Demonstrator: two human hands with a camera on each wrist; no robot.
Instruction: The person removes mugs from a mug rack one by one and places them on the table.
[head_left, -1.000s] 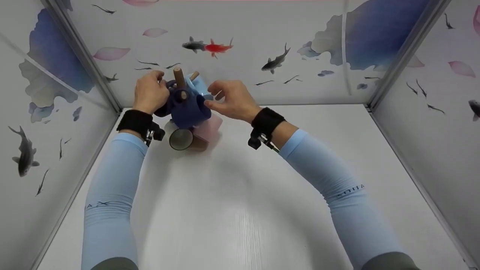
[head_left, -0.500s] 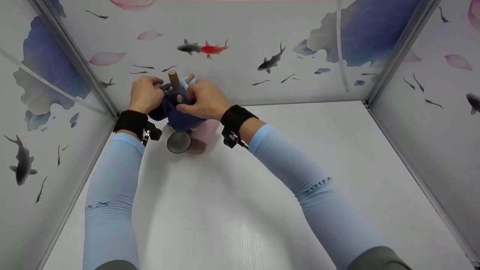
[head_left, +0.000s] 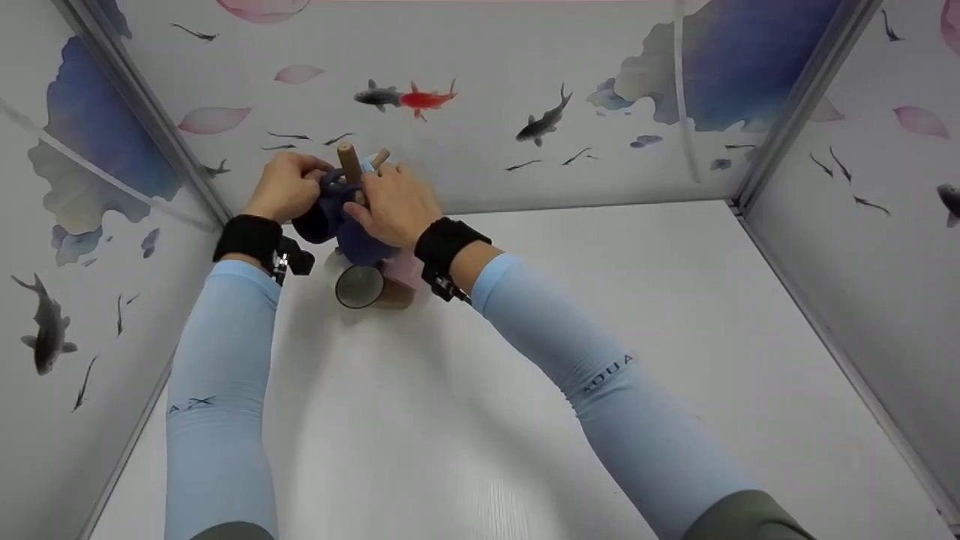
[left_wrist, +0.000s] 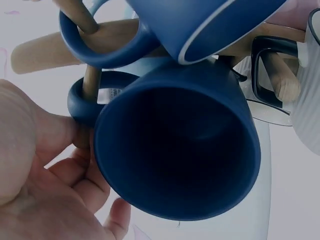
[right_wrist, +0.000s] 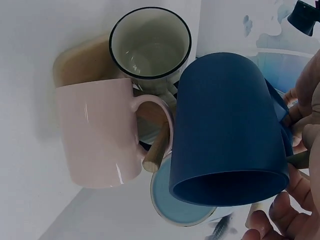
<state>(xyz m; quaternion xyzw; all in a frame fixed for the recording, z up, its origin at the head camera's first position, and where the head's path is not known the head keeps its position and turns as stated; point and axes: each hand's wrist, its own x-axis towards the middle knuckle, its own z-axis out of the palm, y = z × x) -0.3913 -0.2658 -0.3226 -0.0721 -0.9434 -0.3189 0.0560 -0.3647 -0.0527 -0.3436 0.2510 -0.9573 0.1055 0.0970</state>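
A wooden mug rack (head_left: 348, 159) at the back left carries several mugs on its pegs. My left hand (head_left: 286, 187) pinches the handle of one dark blue mug (left_wrist: 175, 150), right by the peg tip; the mug's open mouth faces the left wrist camera. On the rack's other side my right hand (head_left: 397, 206) has its fingers curled at the handle of a second dark blue mug (right_wrist: 225, 115), whose handle loop is threaded on a peg. That hand covers much of this mug in the head view. In the right wrist view, its mouth points down the picture.
Below the blue mugs hang a pink mug (right_wrist: 100, 135) and a white mug with a black rim (right_wrist: 150, 47). A light blue mug (right_wrist: 175, 197) sits behind. The rack's wooden base (right_wrist: 82, 62) stands on the white table (head_left: 525, 337), close to the fish-patterned back wall (head_left: 480, 142).
My right hand has moved left, from beside the rack onto the handle of the second dark blue mug. The left hand has stayed at its mug, shifting only slightly.
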